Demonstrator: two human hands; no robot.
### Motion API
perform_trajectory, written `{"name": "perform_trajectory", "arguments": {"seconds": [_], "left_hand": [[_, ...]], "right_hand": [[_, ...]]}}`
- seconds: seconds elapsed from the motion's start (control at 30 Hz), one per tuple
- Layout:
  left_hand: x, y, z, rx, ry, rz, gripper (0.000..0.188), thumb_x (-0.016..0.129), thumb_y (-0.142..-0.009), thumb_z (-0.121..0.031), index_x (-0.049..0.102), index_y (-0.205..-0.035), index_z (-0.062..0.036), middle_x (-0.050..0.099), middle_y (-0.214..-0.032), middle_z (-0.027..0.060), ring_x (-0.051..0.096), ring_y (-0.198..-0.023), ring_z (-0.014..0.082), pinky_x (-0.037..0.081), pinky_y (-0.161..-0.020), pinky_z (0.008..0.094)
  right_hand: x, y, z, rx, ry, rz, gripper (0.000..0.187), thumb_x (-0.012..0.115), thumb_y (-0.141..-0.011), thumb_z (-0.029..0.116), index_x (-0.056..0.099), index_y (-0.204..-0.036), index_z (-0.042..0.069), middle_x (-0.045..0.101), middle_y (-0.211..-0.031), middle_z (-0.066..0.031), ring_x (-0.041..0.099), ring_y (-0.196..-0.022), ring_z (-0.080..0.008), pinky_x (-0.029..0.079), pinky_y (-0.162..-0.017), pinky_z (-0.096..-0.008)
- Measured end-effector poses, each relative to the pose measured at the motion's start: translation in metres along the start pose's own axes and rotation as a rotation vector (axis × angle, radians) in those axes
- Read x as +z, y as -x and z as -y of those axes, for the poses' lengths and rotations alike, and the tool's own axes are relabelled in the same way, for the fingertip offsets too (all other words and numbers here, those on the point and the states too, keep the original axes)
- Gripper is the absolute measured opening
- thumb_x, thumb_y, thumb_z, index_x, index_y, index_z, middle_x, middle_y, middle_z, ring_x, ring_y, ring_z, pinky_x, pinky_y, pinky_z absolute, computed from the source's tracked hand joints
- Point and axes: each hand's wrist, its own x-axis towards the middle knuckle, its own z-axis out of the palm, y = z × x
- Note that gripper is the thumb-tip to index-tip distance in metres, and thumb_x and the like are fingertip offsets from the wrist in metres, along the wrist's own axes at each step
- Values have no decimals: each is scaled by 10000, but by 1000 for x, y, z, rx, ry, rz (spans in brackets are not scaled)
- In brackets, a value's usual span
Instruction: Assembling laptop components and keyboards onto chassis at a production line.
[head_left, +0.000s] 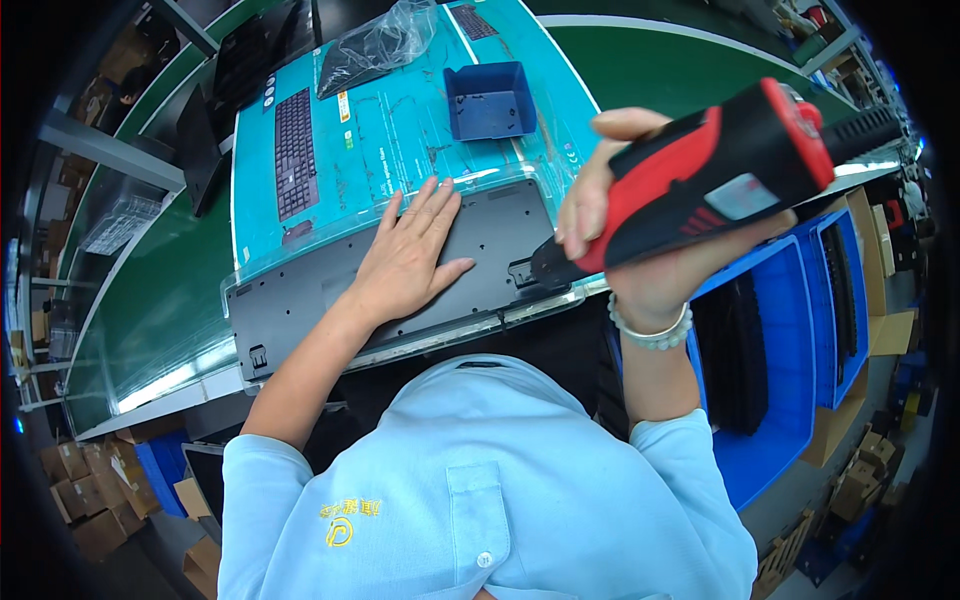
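A black keyboard (500, 225) lies face down along the near edge of the bench, its underside dotted with small screw holes and a folded foot at each end. My left hand (405, 255) rests flat on the middle of it, fingers stretched out. A red and black electric screwdriver (690, 165) is gripped in my right hand (650, 285). Its dark nose points down at the keyboard's right end, beside the foot there. The bit's tip is hidden, so I cannot tell whether it touches a screw.
Beneath the keyboard lies a turquoise printed sheet (390, 130) on the green bench (150, 310). A dark blue parts tray (490, 100) with small screws stands beyond it, near a clear plastic bag (385, 45). Blue crates (790, 370) with black parts stand at my right.
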Motion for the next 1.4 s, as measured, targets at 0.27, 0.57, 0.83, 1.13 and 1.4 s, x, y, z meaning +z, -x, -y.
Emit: {"name": "perform_trajectory", "arguments": {"seconds": [0.27,0.57,0.83,1.13,1.4], "left_hand": [[0,0,0,-6,55,-10,714,555,-906,-416,375,-1413,54,316,-1528,182,194,-1462,290,114,-1178,500],[3,-1,3,9,93,-1,719,549,-905,-417,372,-1410,64,308,-1527,200,184,-1462,313,99,-1177,512],[-1,3,3,-14,115,103,723,544,-906,-419,370,-1409,71,310,-1522,212,180,-1462,320,93,-1177,517],[0,1,2,20,87,42,717,543,-908,-415,372,-1407,71,307,-1521,218,182,-1461,320,92,-1177,518],[-2,0,2,-32,116,122,707,546,-907,-409,381,-1400,70,318,-1514,218,202,-1455,313,107,-1177,508]], "right_hand": [[-8,-1,-31,143,14,216,1142,175,-731,923,488,-1245,-48,612,-1163,-215,564,-494,-186,476,-384,-293],[4,5,-38,306,253,124,1130,294,-728,923,576,-1048,-123,587,-540,-136,538,-385,-203,472,-367,-288],[-22,9,-60,376,-4,307,721,449,-884,592,596,-994,-105,597,-568,-163,539,-391,-207,471,-369,-285],[-42,24,-66,384,203,206,740,450,-899,616,600,-982,-103,593,-574,-167,527,-386,-204,453,-361,-273],[-5,4,-52,329,63,219,1070,266,-783,869,593,-1000,-126,583,-567,-148,491,-367,-189,414,-344,-263]]}}
